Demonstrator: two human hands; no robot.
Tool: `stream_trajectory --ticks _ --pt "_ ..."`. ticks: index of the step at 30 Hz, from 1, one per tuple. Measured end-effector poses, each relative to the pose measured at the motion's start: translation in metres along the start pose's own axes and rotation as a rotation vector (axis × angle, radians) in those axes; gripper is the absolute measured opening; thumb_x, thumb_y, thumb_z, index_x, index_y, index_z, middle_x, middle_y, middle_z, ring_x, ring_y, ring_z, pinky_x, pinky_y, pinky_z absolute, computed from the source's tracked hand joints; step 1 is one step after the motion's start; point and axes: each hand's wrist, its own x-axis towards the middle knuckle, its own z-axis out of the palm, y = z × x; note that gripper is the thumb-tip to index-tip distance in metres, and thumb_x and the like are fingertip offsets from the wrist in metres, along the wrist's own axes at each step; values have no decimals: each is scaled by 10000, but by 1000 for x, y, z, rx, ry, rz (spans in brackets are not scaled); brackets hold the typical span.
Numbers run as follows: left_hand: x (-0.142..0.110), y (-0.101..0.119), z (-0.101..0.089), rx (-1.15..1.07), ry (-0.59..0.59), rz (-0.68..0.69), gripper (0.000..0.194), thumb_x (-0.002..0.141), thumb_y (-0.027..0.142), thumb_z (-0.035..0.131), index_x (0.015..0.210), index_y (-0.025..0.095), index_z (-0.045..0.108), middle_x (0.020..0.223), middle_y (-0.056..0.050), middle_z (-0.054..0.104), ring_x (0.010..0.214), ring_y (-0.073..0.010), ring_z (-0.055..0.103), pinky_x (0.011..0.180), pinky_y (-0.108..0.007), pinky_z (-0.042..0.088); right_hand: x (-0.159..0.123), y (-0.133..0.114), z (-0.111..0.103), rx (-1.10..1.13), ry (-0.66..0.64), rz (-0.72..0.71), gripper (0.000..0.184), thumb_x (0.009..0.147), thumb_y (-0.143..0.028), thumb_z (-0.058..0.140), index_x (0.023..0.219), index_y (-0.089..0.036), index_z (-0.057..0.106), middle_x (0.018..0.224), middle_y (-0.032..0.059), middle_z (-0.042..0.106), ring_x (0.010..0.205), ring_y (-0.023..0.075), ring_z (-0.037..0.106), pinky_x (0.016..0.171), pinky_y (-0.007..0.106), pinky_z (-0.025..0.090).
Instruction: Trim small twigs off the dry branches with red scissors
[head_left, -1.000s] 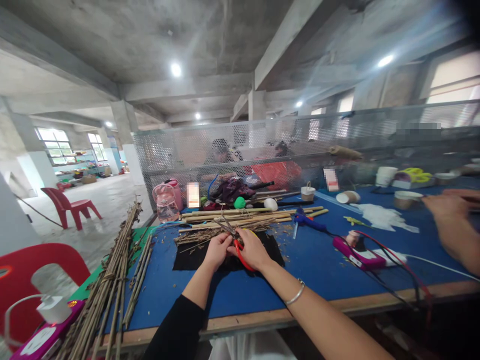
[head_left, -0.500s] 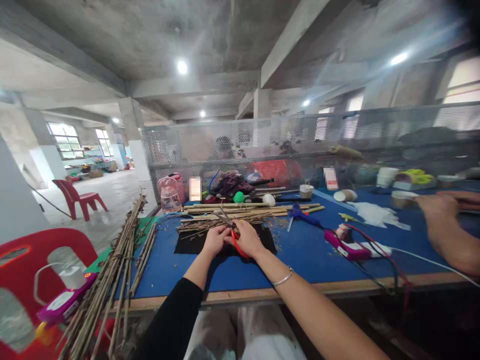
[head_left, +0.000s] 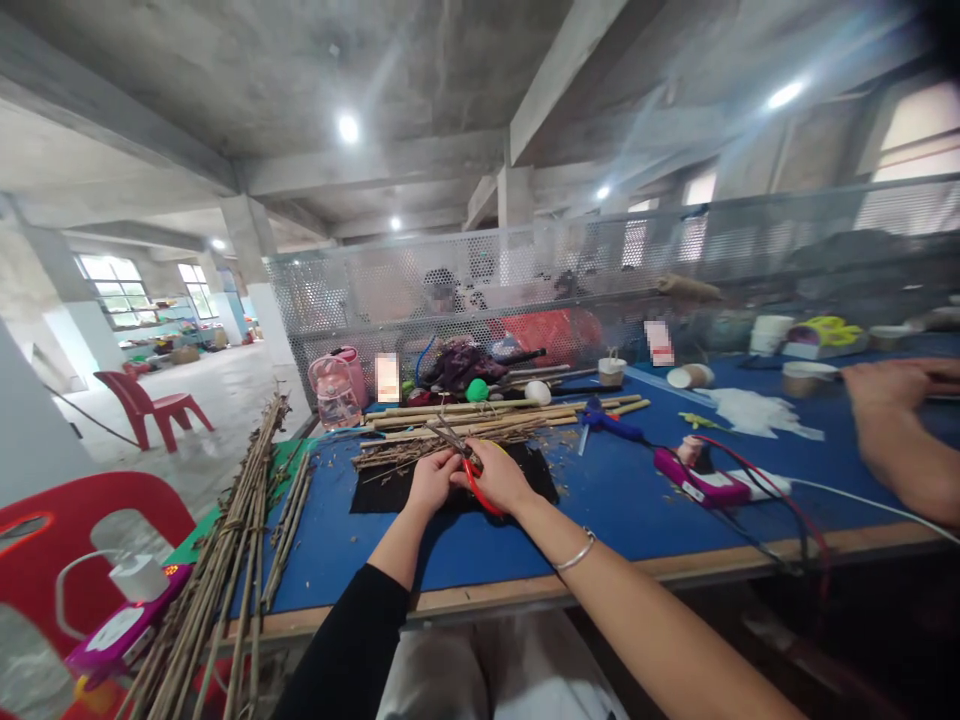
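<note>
My right hand (head_left: 501,477) is closed round red-handled scissors (head_left: 482,494), whose metal blades point up and away to the left. My left hand (head_left: 431,483) is beside it, fingers pinched together near the scissors; what they hold, if anything, is too small to make out. Both hands are above a black cloth (head_left: 382,494) on the blue tabletop (head_left: 345,560). Just beyond the fingers, thin dry twigs (head_left: 390,455) lie on the cloth, and longer pale sticks (head_left: 525,414) stretch across behind them.
A tied bundle of long stalks (head_left: 232,520) leans over the table's left end. To the right are a blue glue gun (head_left: 615,425), a purple power strip (head_left: 701,482) with cables, and crumpled plastic (head_left: 754,412). Another person's hand (head_left: 881,400) is at far right. A mesh partition (head_left: 360,290) stands behind.
The camera view has shifted and tilted slightly. Both hands keep nearly the same pose over the cloth, with the scissors still in my right hand.
</note>
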Motion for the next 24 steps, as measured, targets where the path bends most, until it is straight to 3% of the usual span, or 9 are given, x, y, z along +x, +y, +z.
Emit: stream_trajectory --ticks 6,13,20,24 --pt "1 -1 -6 -7 16 59 332 712 367 574 906 120 682 772 -53 673 678 -152 570 646 -246 434 0 -4 -1 61 -30 -4 452 700 -414 629 1090 -213 519 1018 67 601 946 200 549 786 289 400" --pt "-3 3 -5 -45 -9 -8 347 719 372 559 931 118 665 607 -8 615 427 -72 431 442 -199 366 -2 -7 -7 36 -55 22 415 710 -438 606 1069 -240 545 980 54 632 896 206 578 722 268 405" --pt "-2 0 -6 -52 -17 -56 323 707 370 568 895 127 666 589 -3 583 423 -62 415 435 -192 375 -3 -4 -8 54 -123 78 354 739 -453 569 1029 -251 564 865 38 657 761 187 604 635 241 401" --pt "0 0 -6 -31 4 -68 333 700 371 573 905 126 669 598 -3 588 424 -61 412 437 -193 372 -3 -4 -7 -37 -110 78 413 725 -482 575 1063 -247 535 956 47 638 871 195 587 702 261 406"
